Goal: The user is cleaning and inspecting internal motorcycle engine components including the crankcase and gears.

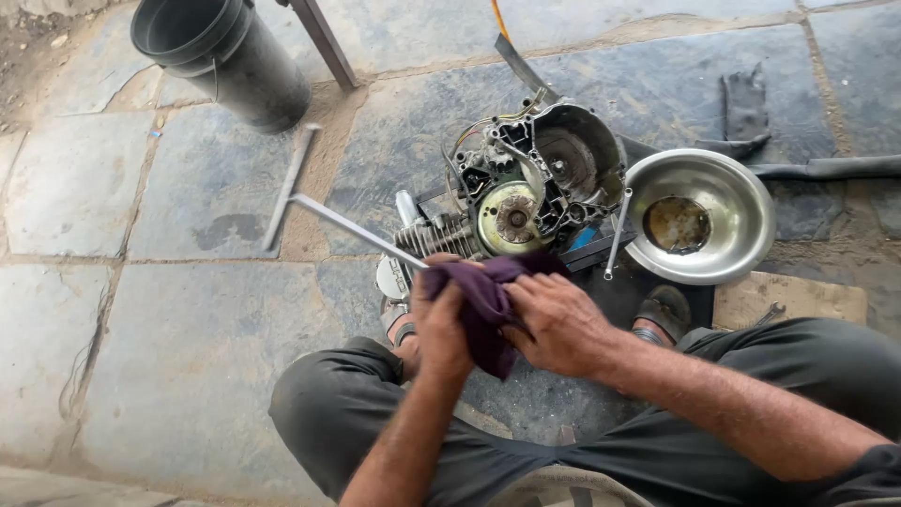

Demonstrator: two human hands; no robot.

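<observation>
- Purple rag (488, 305) sits bunched between both hands, just in front of the person's knees and right below the engine (526, 192).
- Left hand (439, 324) is closed around the rag's left side; the shaft end of a T-handle wrench (328, 214) meets this hand, though the cloth hides whether it is held.
- Right hand (558, 324) presses the rag's right edge, fingers curled onto the cloth; both hands lie equally near it.
- Wrench's long axis runs up and to the left, away from the hands, with its crossbar resting on the floor.
- Engine stands on the stone floor (188, 357), a steel bowl (741, 211) to its right, a thin metal rod (617, 235) leaning between them.
- Black bucket (221, 52) stands well apart, up left.
</observation>
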